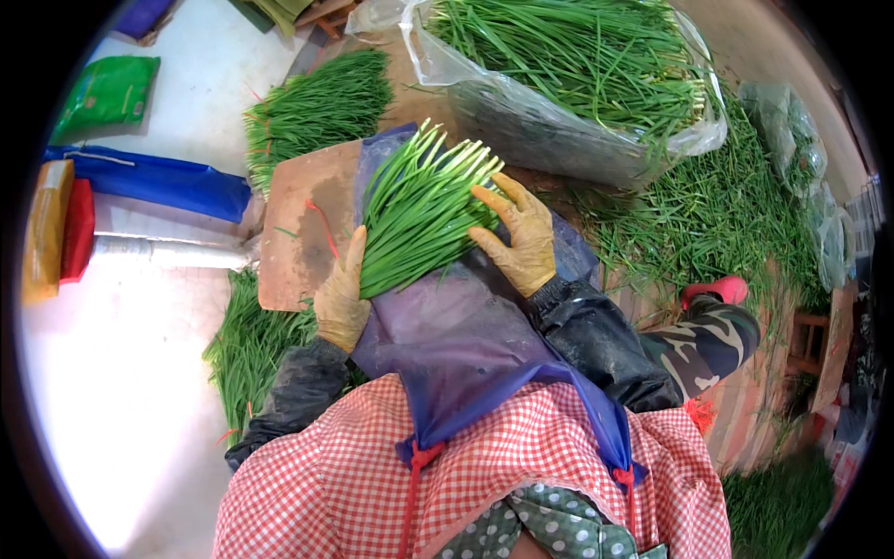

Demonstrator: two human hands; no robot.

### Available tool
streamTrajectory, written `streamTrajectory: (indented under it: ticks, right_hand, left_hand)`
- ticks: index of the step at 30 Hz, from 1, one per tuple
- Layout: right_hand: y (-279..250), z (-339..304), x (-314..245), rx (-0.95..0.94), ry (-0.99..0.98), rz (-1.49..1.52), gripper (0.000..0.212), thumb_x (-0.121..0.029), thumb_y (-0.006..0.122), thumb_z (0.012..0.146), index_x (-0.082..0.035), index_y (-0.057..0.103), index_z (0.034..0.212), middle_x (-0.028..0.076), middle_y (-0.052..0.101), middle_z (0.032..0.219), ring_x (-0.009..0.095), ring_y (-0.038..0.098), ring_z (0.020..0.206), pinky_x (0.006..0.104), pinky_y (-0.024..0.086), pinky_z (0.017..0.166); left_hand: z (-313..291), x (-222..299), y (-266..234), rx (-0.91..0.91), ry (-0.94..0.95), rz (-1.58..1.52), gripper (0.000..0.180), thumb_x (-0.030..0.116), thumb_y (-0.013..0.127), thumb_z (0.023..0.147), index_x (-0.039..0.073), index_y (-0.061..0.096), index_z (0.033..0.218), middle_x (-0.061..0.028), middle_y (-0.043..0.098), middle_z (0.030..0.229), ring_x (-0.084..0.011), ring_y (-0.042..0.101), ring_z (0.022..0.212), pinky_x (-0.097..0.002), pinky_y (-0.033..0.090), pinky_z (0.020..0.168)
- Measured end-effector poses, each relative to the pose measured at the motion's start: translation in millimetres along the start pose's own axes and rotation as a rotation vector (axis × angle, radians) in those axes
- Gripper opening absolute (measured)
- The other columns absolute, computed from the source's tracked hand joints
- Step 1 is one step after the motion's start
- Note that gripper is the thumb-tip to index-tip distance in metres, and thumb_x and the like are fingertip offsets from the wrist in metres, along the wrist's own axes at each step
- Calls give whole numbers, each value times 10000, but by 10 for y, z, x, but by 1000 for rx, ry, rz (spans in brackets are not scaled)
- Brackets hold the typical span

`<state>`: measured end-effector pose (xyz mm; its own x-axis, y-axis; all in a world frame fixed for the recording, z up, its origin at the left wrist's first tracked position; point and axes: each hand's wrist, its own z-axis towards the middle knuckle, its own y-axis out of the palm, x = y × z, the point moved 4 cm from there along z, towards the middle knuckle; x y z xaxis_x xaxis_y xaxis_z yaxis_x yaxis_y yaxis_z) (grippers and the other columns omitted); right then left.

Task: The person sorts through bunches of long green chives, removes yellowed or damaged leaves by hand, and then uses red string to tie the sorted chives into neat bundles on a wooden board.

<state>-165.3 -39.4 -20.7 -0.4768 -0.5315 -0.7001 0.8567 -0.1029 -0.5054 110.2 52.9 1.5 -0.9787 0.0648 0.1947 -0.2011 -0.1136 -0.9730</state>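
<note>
A bunch of green chives [419, 214] lies over my lap, its pale cut ends toward the top. My left hand [343, 303], in a yellow glove, grips the lower left side of the bunch, thumb pointing up and its other fingers hidden beneath the leaves. On the other side is my right hand [520, 233], also gloved in yellow. Its fingers are spread, with the fingertips at the right edge of the bunch near the pale ends. Under the bunch, a purple-blue plastic apron [438, 326] covers my legs. A red tie [322, 226] rests on the brown board [289, 252] to the left.
Ahead on the right, a clear plastic bag [549, 126] is heaped with chives. Tied bunches [321, 107] stand beyond the board, more chives [251, 345] lie left of me. Loose leaves [717, 214] cover the floor at right. A blue package [154, 182] sits at left.
</note>
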Motion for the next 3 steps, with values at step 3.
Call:
streamTrajectory:
  ticks: [3]
  right_hand:
    - [171, 72, 193, -82, -39, -48, 502, -304, 744, 795, -185, 622, 1267, 144, 543, 1339, 358, 516, 1204, 452, 376, 1012]
  left_hand:
    - [-41, -54, 94, -70, -52, 128, 1022, -51, 632, 699, 227, 170, 1567, -134, 574, 1027, -366, 614, 866, -442, 494, 709]
